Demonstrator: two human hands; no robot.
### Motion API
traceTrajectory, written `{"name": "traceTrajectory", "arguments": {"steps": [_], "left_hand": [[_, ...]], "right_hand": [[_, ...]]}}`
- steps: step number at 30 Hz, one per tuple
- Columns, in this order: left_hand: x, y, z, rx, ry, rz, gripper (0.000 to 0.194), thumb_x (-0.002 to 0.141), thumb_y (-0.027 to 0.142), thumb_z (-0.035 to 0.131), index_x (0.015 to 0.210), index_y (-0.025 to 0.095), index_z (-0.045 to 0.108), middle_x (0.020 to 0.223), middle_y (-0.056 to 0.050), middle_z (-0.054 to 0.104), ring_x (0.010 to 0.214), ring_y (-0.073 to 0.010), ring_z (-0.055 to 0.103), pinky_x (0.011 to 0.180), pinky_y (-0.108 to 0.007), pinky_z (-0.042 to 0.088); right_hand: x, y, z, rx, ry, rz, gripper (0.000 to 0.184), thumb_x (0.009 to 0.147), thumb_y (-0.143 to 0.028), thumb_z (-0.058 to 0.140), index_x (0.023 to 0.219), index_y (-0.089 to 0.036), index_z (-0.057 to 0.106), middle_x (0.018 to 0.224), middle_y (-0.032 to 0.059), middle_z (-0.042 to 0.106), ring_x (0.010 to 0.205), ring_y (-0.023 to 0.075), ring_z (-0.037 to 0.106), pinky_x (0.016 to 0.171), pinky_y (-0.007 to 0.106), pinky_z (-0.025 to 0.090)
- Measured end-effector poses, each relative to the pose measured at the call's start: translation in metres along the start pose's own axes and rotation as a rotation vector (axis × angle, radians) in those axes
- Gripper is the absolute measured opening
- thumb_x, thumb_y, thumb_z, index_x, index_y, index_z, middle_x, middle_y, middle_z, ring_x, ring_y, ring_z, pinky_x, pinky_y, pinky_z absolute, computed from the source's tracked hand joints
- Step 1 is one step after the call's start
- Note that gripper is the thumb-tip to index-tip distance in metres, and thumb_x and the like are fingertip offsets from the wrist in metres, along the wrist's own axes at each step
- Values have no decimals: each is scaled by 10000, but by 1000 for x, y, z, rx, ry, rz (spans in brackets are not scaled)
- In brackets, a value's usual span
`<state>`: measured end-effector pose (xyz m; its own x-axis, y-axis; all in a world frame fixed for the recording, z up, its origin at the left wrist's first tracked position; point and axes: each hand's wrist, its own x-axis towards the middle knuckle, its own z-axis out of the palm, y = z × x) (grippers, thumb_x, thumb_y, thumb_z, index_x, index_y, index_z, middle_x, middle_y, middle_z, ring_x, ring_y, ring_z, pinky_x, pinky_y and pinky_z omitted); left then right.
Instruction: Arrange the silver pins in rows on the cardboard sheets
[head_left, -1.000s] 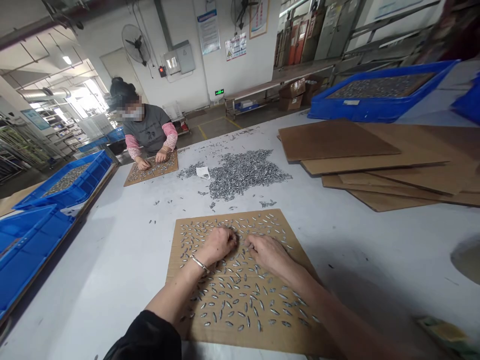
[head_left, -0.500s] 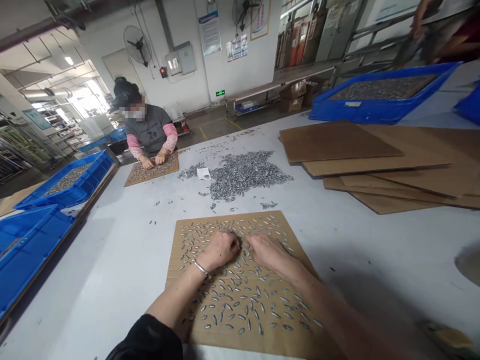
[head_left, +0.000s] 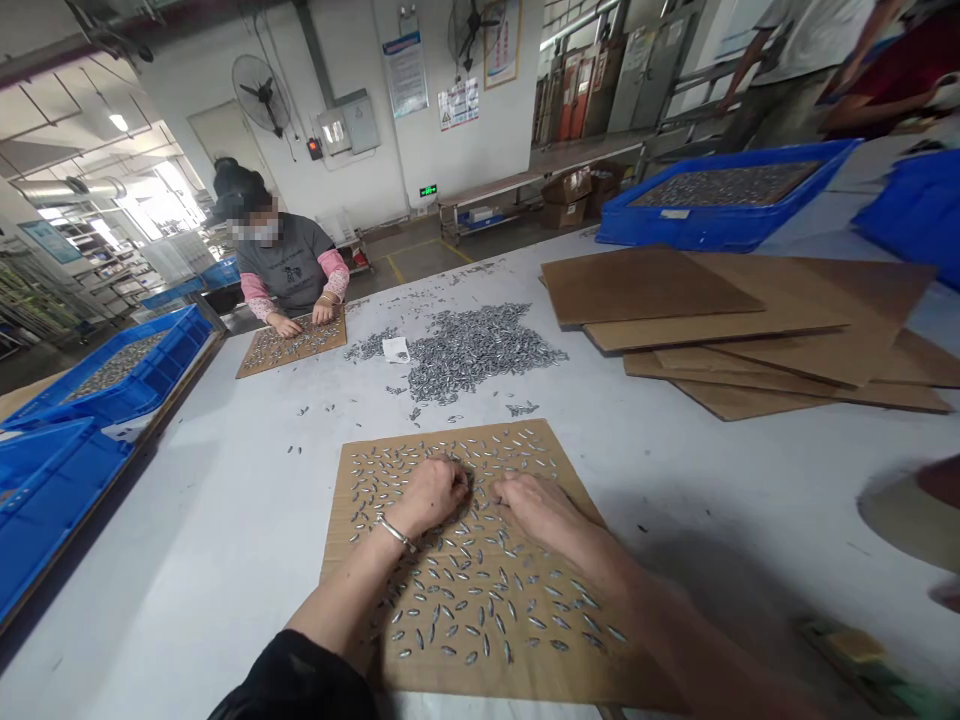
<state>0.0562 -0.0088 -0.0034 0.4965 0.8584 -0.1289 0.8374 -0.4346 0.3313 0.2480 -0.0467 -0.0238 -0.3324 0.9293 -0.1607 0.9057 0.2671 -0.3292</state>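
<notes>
My left hand [head_left: 433, 492], with a bracelet at its wrist, rests low over a brown cardboard sheet [head_left: 420, 680], fingers curled and pinched together. Just right of it is my right hand [head_left: 534, 503], also with bent, closed fingertips. A small gap lies between the two hands. Whatever either pinches is too small or hidden to make out. Small silver spindle-shaped metal pieces [head_left: 508, 652] lie spread over the sheet, around and beneath both hands. Beyond the sheet sits a large heap of the same pieces [head_left: 480, 350], with a white paper scrap [head_left: 395, 350] at its left.
Stacked cardboard sheets [head_left: 652, 285] lie at the right, before a blue crate [head_left: 675, 230] filled with pieces. More blue crates [head_left: 52, 490] stand along the left edge. Across the table a co-worker [head_left: 289, 265] handles pieces on another cardboard sheet [head_left: 255, 365].
The view has shifted slightly, so the surroundings sit further left. The hands are a little further apart over the same part of the sheet. Both stay closed.
</notes>
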Motion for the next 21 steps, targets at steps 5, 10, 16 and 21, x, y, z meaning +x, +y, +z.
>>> {"name": "traceTrajectory", "arguments": {"steps": [5, 10, 16, 21], "left_hand": [[-4, -4, 1, 5, 8, 1, 240, 840, 83, 544, 870, 170, 766, 948, -90, 767, 929, -207, 685, 857, -258, 515], [-8, -7, -3, -4, 24, 2, 222, 858, 103, 545, 874, 170, 756, 962, -85, 765, 913, -206, 679, 843, -264, 513], [-7, -5, 0, -18, 26, 2, 222, 864, 108, 541, 863, 165, 756, 949, -92, 757, 907, -207, 677, 840, -263, 513], [-7, -5, 4, -24, 23, -9, 233, 876, 113, 538, 884, 168, 765, 967, -93, 762, 902, -203, 684, 841, -261, 513]], "right_hand": [[5, -7, 5, -35, -38, 5, 199, 929, -79, 547, 929, -148, 734, 968, 137, 725, 839, 215, 669, 675, 294, 370], [1, 2, 0, -24, 58, -7, 224, 955, -105, 501, 935, -154, 718, 981, 128, 714, 837, 205, 650, 676, 290, 374], [7, 11, 2, 101, 51, 62, 192, 919, -144, 556, 838, -194, 723, 886, 68, 717, 784, 179, 637, 658, 256, 360], [15, 16, 15, 272, 93, 146, 163, 865, -222, 611, 787, -212, 753, 794, 38, 746, 789, 190, 667, 682, 243, 390]]}}
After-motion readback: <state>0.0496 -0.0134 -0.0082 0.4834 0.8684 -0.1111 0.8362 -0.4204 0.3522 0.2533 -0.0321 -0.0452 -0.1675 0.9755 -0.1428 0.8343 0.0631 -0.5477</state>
